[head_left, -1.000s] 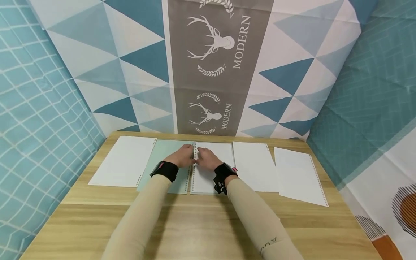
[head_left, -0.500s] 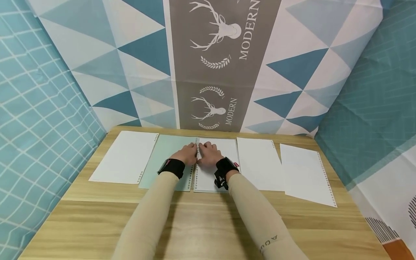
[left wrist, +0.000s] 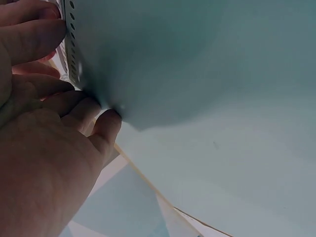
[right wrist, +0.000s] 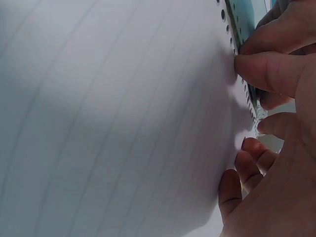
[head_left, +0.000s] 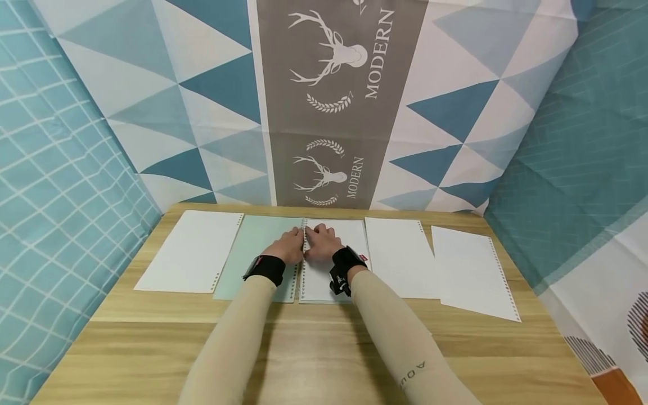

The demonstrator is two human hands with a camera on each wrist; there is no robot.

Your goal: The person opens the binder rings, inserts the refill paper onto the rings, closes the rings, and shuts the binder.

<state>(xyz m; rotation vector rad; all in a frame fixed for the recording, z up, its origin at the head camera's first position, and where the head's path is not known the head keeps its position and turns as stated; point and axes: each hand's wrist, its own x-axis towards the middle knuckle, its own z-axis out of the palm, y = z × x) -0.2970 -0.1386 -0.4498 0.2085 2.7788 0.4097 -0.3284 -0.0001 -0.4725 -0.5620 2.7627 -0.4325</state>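
A loose-leaf notebook lies spread on the table. Its pale green cover [head_left: 260, 230] is on the left and its white lined pages [head_left: 350, 232] on the right, both with punched inner edges. A narrow ring binding [head_left: 304, 223] runs between them. My left hand [head_left: 287, 247] pinches at the binding from the cover side; in the left wrist view its little finger rests on the green sheet. My right hand [head_left: 324, 243] faces it, thumb and forefinger pinching the binding along the holes [right wrist: 231, 37] of the lined page. Its other fingers lie curled beside the edge.
One loose white punched sheet [head_left: 189, 250] lies left of the cover. Two more, a nearer sheet [head_left: 400, 256] and an outer slanted sheet [head_left: 473, 273], lie to the right. The wooden table [head_left: 304, 349] ends at a patterned cloth backdrop [head_left: 223, 112].
Both hands stay at the binding, with small shifts of the fingers along it. The head view tilts slightly; the sheets keep their places.
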